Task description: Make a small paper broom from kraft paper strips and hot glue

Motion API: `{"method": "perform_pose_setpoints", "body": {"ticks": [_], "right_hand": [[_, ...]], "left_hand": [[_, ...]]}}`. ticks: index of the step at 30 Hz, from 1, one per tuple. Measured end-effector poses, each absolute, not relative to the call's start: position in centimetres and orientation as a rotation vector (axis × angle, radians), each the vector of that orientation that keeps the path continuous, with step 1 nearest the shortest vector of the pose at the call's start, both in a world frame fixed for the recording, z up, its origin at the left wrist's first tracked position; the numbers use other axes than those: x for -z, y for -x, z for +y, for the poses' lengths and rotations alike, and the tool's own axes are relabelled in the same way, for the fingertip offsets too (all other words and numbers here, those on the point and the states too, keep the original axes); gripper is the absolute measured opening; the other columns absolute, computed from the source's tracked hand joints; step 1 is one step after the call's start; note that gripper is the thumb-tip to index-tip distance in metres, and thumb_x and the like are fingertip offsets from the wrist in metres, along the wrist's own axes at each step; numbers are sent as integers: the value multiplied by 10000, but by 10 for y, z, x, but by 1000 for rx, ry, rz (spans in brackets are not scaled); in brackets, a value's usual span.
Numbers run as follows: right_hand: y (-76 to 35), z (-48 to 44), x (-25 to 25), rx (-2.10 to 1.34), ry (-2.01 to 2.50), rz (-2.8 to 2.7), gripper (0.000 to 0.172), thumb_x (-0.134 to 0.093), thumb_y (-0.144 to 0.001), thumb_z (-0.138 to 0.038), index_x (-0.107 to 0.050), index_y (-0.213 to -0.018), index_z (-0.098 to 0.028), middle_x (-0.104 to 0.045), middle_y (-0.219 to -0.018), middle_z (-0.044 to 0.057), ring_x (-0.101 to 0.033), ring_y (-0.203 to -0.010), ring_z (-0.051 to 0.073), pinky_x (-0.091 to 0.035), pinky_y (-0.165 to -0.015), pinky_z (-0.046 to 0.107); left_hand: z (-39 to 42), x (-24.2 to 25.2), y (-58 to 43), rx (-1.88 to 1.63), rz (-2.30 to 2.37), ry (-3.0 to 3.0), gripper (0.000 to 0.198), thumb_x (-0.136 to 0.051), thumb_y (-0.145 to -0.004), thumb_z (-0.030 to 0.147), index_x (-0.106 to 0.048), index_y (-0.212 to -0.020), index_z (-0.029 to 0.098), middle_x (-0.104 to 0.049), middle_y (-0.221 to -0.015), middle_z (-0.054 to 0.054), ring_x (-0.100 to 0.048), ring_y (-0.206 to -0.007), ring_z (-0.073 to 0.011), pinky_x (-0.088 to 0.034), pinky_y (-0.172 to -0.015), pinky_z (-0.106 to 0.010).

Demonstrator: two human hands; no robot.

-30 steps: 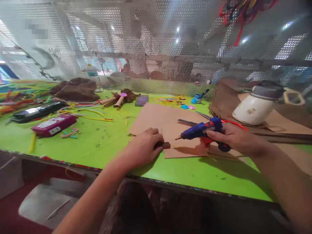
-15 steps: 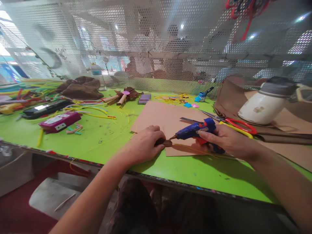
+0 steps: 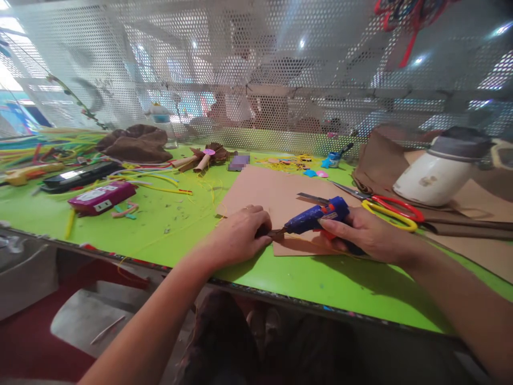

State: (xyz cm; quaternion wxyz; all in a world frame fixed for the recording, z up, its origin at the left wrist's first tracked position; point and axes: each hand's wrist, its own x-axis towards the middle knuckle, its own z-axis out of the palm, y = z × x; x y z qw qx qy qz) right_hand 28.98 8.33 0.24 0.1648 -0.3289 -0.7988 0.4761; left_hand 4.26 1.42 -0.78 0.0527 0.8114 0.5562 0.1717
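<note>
My left hand [image 3: 239, 234] is closed on a small brown roll [image 3: 276, 233], pressing it down at the near edge of a tan cardboard sheet [image 3: 264, 192] on the green table [image 3: 168, 230]. My right hand [image 3: 366, 232] grips a blue glue gun [image 3: 316, 216] with an orange trigger. The gun's nozzle touches the exposed end of the brown roll, just right of my left fingertips. Most of the roll is hidden under my left hand.
Red and yellow scissors [image 3: 385, 208] lie behind the glue gun, a white jar [image 3: 441, 174] at the right. A pink box [image 3: 102, 198], a black device [image 3: 76, 176], coloured strips, brown fabric [image 3: 136, 144] and a small paper figure [image 3: 204, 158] lie left. A perforated screen [image 3: 256, 69] backs the table.
The glue gun has moved left until its nozzle meets the brown roll. My left hand has stayed on the roll.
</note>
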Motion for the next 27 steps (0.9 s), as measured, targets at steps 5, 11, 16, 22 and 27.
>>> {"method": "perform_pose_setpoints", "body": {"ticks": [5,11,16,22,27], "right_hand": [[-295,86,-1,-1359,967,-2292,460,-470,-862,-574,-531,-666,-162,-480,-556,-17,-390,-487,80,-293,-447,229],[-294,84,-5,-1319,1028,-2306,485,-462,-849,-604,-518,-655,-164,-468,-540,-25,-371,-466,77,-277,-439,232],[-298,84,-7,-1308,1071,-2326,504,-450,-851,-614,-515,-639,-161,-461,-525,-24,-381,-467,80,-281,-449,238],[-290,84,-1,-1371,964,-2235,451,-479,-848,-594,-518,-720,-162,-462,-562,-30,-398,-488,81,-292,-452,225],[-289,87,2,-1328,1002,-2304,484,-450,-848,-621,-510,-714,-160,-472,-564,-23,-397,-481,78,-286,-443,220]], "left_hand": [[14,7,-43,-531,1690,-2473,82,-539,-829,255,-572,-827,179,-566,-850,-37,-510,-792,-178,-405,-680,-295],[14,7,-43,-522,1676,-2474,91,-528,-835,255,-574,-831,176,-565,-856,-39,-509,-805,-181,-405,-687,-296],[15,7,-43,-529,1666,-2473,76,-531,-822,239,-571,-824,175,-569,-867,-43,-510,-815,-183,-407,-695,-300],[15,6,-43,-525,1671,-2463,73,-535,-813,237,-576,-833,179,-571,-875,-42,-516,-822,-187,-412,-698,-300],[14,4,-43,-513,1659,-2474,65,-534,-816,222,-578,-832,177,-572,-886,-42,-518,-825,-187,-414,-702,-300]]}}
